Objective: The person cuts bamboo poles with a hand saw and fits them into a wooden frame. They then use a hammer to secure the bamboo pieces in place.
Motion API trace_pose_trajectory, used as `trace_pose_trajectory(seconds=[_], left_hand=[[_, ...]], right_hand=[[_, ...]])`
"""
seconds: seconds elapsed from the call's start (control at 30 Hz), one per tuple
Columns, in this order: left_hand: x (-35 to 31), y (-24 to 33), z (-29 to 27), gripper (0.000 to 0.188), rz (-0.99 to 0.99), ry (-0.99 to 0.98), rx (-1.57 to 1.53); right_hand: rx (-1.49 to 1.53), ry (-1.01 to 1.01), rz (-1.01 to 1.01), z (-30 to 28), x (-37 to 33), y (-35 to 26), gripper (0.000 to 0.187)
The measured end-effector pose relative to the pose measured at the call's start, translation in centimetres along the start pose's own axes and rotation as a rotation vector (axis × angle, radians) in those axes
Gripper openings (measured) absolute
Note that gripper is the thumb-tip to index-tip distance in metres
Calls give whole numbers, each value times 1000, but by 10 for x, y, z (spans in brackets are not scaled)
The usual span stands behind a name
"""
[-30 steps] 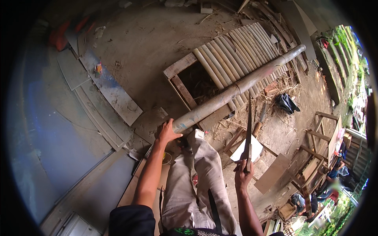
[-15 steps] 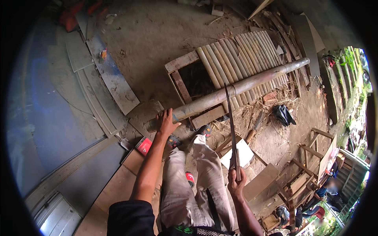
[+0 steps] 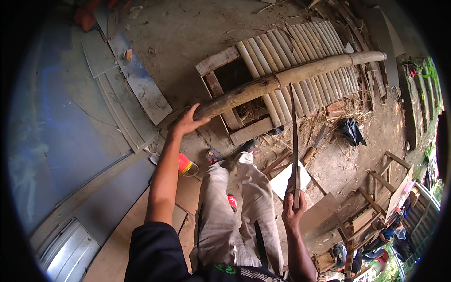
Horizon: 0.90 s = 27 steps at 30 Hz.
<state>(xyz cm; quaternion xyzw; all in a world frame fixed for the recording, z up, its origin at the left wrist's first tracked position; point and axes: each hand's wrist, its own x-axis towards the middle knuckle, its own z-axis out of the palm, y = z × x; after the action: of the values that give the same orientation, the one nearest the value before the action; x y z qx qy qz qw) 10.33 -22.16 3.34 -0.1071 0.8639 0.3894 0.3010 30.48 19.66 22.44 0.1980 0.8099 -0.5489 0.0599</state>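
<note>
A long bamboo pole [image 3: 253,88] lies slantwise across a low frame topped with narrow bamboo slats [image 3: 307,44]. My left hand [image 3: 188,121] cups the pole's near left end, thumb and fingers on either side of it. In my right hand [image 3: 293,209] is a handsaw [image 3: 295,141], held by its handle. Its long dark blade points away from me, and its tip is close to the pole's near side, by a joint. Whether the tip touches the bamboo I cannot tell.
Near my feet stands a red and yellow container [image 3: 185,164]. A long blade with a wooden handle [image 3: 314,146], a black plastic bag [image 3: 351,131] and bamboo scraps lie right of the frame. Boards [image 3: 141,84] lie leftward. Wooden frames [image 3: 371,188] and people are at lower right.
The pole has shifted away and to the right, and its surface looks turned. My left hand has moved farther out to its end. The saw stays in my right hand, now slightly farther right.
</note>
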Motion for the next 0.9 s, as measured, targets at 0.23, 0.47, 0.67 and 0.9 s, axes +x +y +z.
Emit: trace_pose_trajectory(seconds=[0.23, 0.47, 0.67, 0.9], left_hand=[[8, 6, 32, 104, -24, 166, 364], [35, 14, -16, 90, -176, -599, 255], [22, -4, 6, 82, -410, -783, -560], [-15, 4, 44, 111, -46, -78, 88]], right_hand=[[-21, -37, -26, 7, 16, -5, 29], [-81, -150, 1, 12, 31, -29, 24], [-93, -198, -70, 16, 45, -40, 24], [-91, -187, -34, 25, 51, -36, 26]])
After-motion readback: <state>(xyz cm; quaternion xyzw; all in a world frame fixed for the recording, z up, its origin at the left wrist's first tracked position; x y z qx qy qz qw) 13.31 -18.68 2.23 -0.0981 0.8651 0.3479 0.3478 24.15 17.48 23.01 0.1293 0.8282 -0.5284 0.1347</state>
